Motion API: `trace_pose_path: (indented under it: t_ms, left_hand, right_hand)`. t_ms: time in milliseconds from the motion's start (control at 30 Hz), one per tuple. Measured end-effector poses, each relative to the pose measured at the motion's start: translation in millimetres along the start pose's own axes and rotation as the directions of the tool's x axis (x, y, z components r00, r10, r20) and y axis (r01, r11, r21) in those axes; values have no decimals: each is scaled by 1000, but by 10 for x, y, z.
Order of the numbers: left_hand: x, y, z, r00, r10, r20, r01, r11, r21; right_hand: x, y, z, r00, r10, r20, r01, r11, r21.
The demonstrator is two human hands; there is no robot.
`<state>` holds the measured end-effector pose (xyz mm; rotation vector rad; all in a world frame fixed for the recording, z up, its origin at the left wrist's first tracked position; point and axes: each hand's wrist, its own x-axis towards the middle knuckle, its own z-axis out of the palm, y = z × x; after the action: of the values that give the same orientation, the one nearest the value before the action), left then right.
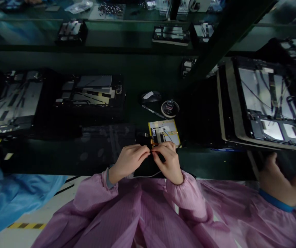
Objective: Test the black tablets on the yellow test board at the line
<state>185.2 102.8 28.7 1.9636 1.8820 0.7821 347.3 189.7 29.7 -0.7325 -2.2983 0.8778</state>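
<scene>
My left hand [132, 159] comes in from the left, thumb and fingertips pinched together. My right hand [169, 159] is pinched as well, its fingertips almost meeting the left ones. Whatever small piece lies between the fingertips is too small and covered to make out. Just beyond them is a flat, battery-like panel [174, 135] with yellow edges, partly under my right hand. A short orange flex strip [152, 142] shows at the panel's near left corner, close to the fingertips. A thin, pale pointed thing [166, 132] lies over the panel.
A mouse [151, 96], a pen-like tool [153, 112] and a round dish [170, 108] lie beyond the panel. Stacked device housings stand left [93, 93] and right [272, 100]. A dark mat [103, 141] is at left. Co-workers flank me: a hand [282, 182] right, a blue sleeve [16, 189] left.
</scene>
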Motion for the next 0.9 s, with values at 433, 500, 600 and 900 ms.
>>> trace_pose_path:
  t_ms: [433,500,600,900]
  left_hand:
    - [-25,1,8,1000,-24,-6,24,1000,-7]
    - [-23,4,7,1000,-17,-2,17,1000,5]
    - [-16,9,-1,1000,-5,-2,5,1000,27]
    - [-17,16,-20,1000,0,-8,1,998,55]
  right_hand:
    - [-8,20,-20,997,-73,10,73,996,-50]
    - [-13,27,-24,997,-72,14,73,996,-46]
    - [-14,22,-35,997,-72,14,73,997,-41]
    - [-22,5,-16,995,-99,-15,97,992,-79]
